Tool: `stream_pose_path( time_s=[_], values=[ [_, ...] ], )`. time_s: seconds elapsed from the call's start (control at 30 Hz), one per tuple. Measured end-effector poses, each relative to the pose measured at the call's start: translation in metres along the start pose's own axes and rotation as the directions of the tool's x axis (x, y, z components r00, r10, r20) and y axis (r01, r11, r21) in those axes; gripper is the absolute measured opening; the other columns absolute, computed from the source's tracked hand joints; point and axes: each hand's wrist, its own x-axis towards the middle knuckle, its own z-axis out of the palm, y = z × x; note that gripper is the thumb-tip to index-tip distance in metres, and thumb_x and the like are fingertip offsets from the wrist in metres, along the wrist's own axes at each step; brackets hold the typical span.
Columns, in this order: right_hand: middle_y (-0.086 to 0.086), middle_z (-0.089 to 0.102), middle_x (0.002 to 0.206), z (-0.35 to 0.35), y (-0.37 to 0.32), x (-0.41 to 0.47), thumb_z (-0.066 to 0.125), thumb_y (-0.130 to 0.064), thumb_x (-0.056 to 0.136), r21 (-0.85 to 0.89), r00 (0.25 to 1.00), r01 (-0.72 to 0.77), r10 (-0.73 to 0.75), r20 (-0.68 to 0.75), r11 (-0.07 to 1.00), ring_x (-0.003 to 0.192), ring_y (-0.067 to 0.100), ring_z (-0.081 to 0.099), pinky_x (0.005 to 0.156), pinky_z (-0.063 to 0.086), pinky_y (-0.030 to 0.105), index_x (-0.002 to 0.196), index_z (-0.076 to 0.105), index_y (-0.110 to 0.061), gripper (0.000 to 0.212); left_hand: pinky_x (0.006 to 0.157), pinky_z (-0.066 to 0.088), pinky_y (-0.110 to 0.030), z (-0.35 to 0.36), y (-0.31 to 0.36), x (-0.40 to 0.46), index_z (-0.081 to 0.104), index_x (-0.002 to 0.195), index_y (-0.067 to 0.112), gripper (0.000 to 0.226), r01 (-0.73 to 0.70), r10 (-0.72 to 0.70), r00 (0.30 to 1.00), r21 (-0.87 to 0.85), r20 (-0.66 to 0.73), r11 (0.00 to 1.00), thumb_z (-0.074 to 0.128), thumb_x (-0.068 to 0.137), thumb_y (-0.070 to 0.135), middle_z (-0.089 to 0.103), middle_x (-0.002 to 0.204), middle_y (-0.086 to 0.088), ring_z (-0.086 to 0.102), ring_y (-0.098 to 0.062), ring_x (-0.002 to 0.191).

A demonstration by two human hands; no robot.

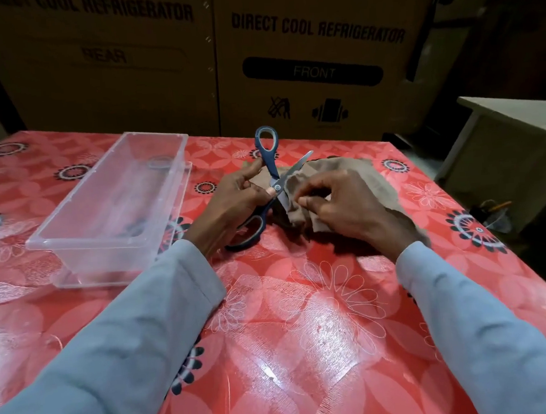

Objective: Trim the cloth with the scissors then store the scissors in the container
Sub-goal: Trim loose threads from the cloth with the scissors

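One scissors (271,178), left hand (233,206) | one cloth (344,182), right hand (342,205) | one container (73,233)

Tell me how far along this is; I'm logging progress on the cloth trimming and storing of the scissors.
Done: nothing is clearly finished; no cut-off scraps are visible. In hand: the left hand holds the blue-handled steel scissors, blades open at the crumpled brown cloth, which the right hand pinches. Left: finishing the trim, then putting the scissors into the clear plastic rectangular container, which looks empty.
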Motion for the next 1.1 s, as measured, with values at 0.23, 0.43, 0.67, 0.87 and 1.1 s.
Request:
stream_pose_path(
  time_s=[0.23, 0.43, 0.67, 0.87, 1.1],
  values=[
    [0.001, 0.079, 0.091, 0.019, 0.006, -0.004, 0.075, 0.002, 0.078, -0.087, 0.991, 0.134, -0.134, 0.005, 0.987, 0.082, 0.018, 0.072, 0.074, 0.060, 0.042, 0.091, 0.081, -0.014, 0.021, 0.057, 0.041, -0.025, 0.000, -0.001, -0.001, 0.043, 0.145, 0.019, 0.068, -0.004, 0.004, 1.000, 0.013, -0.027, 1.000, 0.056, 0.086, -0.013, 0.051, 0.044, 0.011, 0.045, -0.012, 0.051],
    [-0.003, 0.078, 0.099, 0.000, 0.003, -0.021, 0.075, -0.003, 0.077, -0.237, 0.967, 0.156, -0.099, 0.235, 0.959, 0.090, 0.021, 0.070, 0.077, 0.056, 0.032, 0.096, 0.081, -0.017, 0.024, 0.056, 0.045, -0.017, -0.002, 0.000, 0.001, 0.040, 0.147, 0.019, 0.069, 0.003, -0.005, 1.000, -0.043, -0.026, 0.999, 0.052, 0.088, -0.015, 0.055, 0.046, 0.015, 0.049, 0.000, 0.047],
    [-0.004, 0.076, 0.085, 0.001, 0.016, 0.004, 0.070, -0.005, 0.087, 0.093, 0.975, -0.155, 0.167, -0.146, 0.984, 0.079, 0.012, 0.071, 0.083, 0.059, 0.039, 0.089, 0.079, -0.016, 0.014, 0.057, 0.040, -0.021, -0.003, -0.004, 0.004, 0.040, 0.145, 0.025, 0.072, -0.008, 0.008, 1.000, -0.010, -0.021, 1.000, 0.055, 0.087, -0.014, 0.042, 0.053, 0.004, 0.038, -0.008, 0.052],
    [-0.002, 0.077, 0.084, 0.031, 0.000, 0.009, 0.072, -0.014, 0.089, 0.136, 0.968, -0.031, 0.064, -0.242, 0.990, 0.079, 0.011, 0.071, 0.077, 0.059, 0.038, 0.090, 0.080, -0.012, 0.008, 0.049, 0.041, -0.016, -0.003, -0.006, 0.003, 0.039, 0.147, 0.021, 0.069, -0.016, 0.016, 1.000, -0.008, -0.011, 1.000, 0.057, 0.088, -0.011, 0.044, 0.054, -0.002, 0.042, -0.009, 0.049],
    [-0.010, 0.073, 0.078, 0.026, 0.004, 0.003, 0.082, -0.022, 0.082, 0.007, 0.993, -0.116, 0.116, -0.038, 0.993, 0.078, 0.009, 0.067, 0.076, 0.057, 0.044, 0.080, 0.078, -0.018, 0.006, 0.046, 0.039, -0.015, -0.005, -0.008, 0.004, 0.042, 0.147, 0.017, 0.069, -0.009, 0.009, 1.000, -0.014, -0.015, 1.000, 0.057, 0.086, -0.013, 0.047, 0.050, 0.002, 0.043, -0.005, 0.043]
  ],
)
